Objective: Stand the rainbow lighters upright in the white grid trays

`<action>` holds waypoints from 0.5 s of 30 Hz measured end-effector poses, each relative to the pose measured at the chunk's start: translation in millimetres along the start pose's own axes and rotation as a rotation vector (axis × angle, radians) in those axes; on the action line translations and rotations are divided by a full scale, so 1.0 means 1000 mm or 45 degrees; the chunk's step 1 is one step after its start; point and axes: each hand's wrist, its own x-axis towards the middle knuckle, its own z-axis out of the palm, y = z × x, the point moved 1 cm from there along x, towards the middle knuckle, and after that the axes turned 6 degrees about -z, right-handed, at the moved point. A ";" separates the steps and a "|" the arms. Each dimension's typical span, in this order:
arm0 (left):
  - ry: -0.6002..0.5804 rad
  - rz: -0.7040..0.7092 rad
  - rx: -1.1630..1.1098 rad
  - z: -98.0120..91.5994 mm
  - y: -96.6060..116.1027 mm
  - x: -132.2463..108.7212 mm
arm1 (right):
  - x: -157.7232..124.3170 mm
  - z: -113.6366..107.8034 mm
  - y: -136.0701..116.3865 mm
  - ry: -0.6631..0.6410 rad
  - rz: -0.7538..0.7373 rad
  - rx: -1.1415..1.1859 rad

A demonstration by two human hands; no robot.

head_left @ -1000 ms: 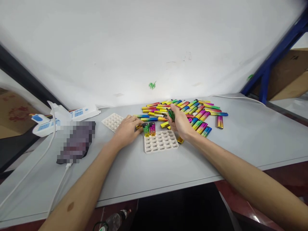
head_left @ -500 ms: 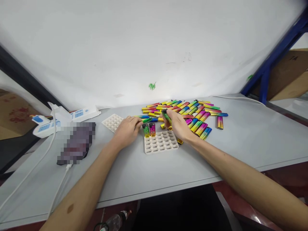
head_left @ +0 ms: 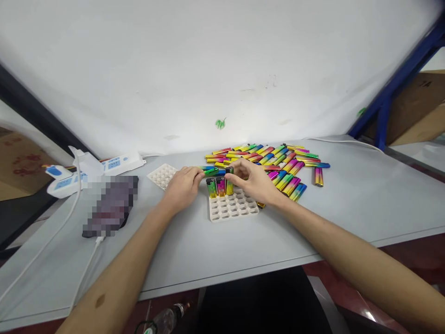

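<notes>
Nearest the counter's (head_left: 215, 250) front edge lie only the two forearms; a little farther in, about mid-counter, sits the white slotted tray (head_left: 233, 206), and nearly all its cells show bare. Along its far row three rainbow lighters stand upright side by side: two already seated (head_left: 216, 186) at the far-left corner, and a third lighter (head_left: 229, 181) just beside them, pinched at its top by the fingers of the right hand (head_left: 255, 181), which is closed on it. The left hand (head_left: 182, 185) rests just left of the tray, fingers curled on a lighter lying flat (head_left: 210, 171) beyond that corner. By my judgement the filling has barely begun, with most cells left. Farther back, toward the far edge, the loose pile of lighters (head_left: 278, 162) is large. A second tray (head_left: 162, 175) lies far-left, with power strips (head_left: 114, 163) beyond it.
</notes>
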 end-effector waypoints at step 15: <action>0.000 -0.010 -0.092 -0.002 0.001 -0.001 | 0.000 -0.010 -0.008 -0.126 -0.215 -0.374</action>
